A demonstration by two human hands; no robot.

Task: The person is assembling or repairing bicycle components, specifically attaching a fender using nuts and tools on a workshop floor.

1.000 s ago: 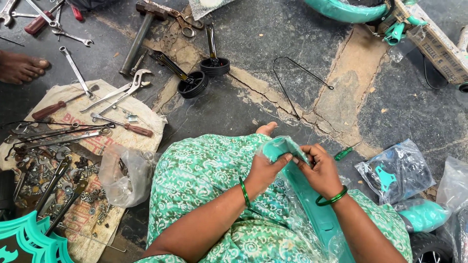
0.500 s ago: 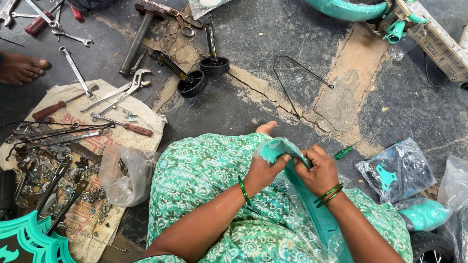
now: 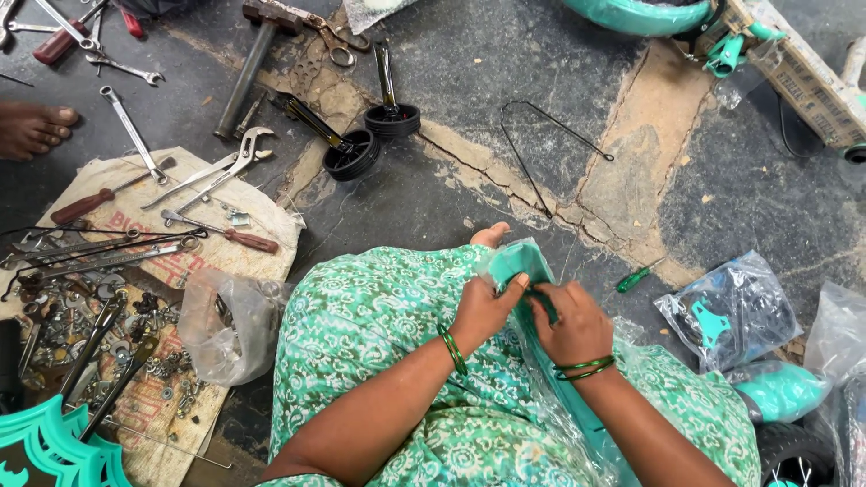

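1. A teal plastic part [image 3: 516,263], wrapped in clear plastic film [image 3: 577,424], is held over the lap of a person seated on the floor in a green patterned garment [image 3: 379,325].
2. The left hand [image 3: 483,311] is closed on the near edge of the teal plastic part, with the thumb laid along its rim.
3. The right hand [image 3: 573,325] is pressed against the same part from the other side, its fingers curled onto it, so that both hands are brought close together and almost touch.
4. Green bangles are worn on both wrists.
5. The long body of the part is seen running down across the lap beneath the right forearm, inside the film.
6. A small green-handled screwdriver [image 3: 637,277] is laid on the stone floor [image 3: 451,189] just beyond the right hand.
7. A bent black wire [image 3: 541,149] is seen farther out on the floor, well apart from the hands.
8. A clear bag of teal pieces [image 3: 731,311] is placed to the right.
9. To the left, a sack cloth [image 3: 135,234] is spread with pliers [image 3: 212,171], screwdrivers, spanners and loose nuts and washers.
10. A crumpled plastic bag [image 3: 225,325] is set just beside the left knee.
11. Two small black wheels [image 3: 374,135] and a hammer [image 3: 253,54] are laid on the floor at the top.
12. Another person's bare foot [image 3: 32,126] is seen at the left edge.
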